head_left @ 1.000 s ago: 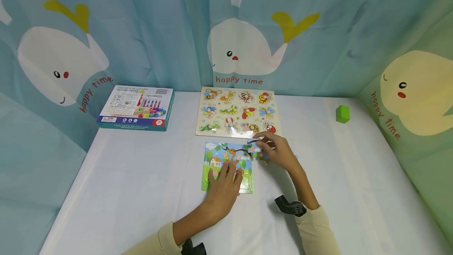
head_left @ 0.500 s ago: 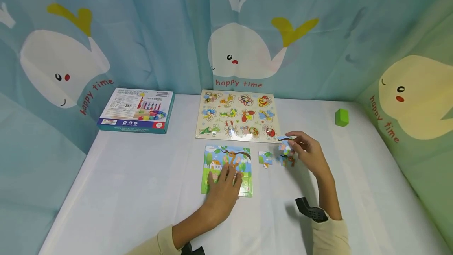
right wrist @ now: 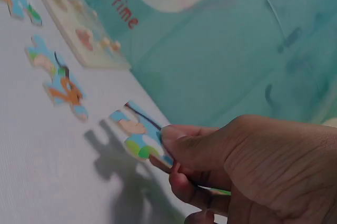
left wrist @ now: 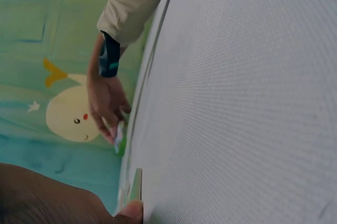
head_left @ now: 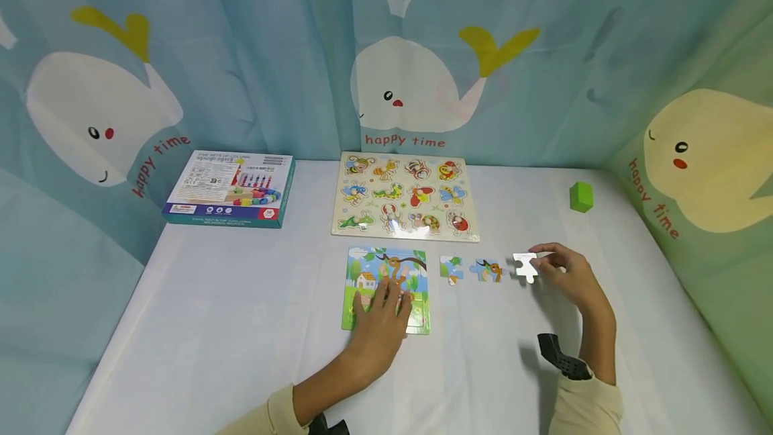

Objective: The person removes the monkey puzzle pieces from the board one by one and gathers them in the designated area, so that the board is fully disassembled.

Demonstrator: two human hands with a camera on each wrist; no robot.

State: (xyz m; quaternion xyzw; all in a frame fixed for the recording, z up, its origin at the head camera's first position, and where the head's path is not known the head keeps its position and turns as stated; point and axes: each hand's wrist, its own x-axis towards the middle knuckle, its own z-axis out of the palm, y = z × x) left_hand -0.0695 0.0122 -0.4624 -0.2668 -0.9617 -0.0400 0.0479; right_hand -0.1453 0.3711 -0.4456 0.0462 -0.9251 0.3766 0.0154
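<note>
My left hand [head_left: 379, 331] rests on a small jigsaw puzzle [head_left: 355, 314] showing a house and a tree branch. Its fingers spread over the lower middle of the picture and hide part of it. Farther right, my right hand [head_left: 570, 280] pinches a jigsaw piece [head_left: 525, 266] between thumb and fingers. The right wrist view shows this piece [right wrist: 138, 129] tilted above the white cloth, its shadow below. Two more pieces lie between puzzle and right hand: a blue-green one [head_left: 451, 268] near the puzzle, and one with an orange-brown animal [head_left: 488, 270].
Behind the puzzle lies a wooden insect peg board [head_left: 406, 197]. A boxed bead set [head_left: 229, 186] sits at the back left, and a green block [head_left: 581, 197] at the back right. A whale-print curtain [head_left: 290, 52] borders the white-covered table [head_left: 211, 327].
My right hand has moved right from the puzzle's upper right corner, still pinching a piece. Two pieces now lie in a row behind it. My left hand stays on the puzzle.
</note>
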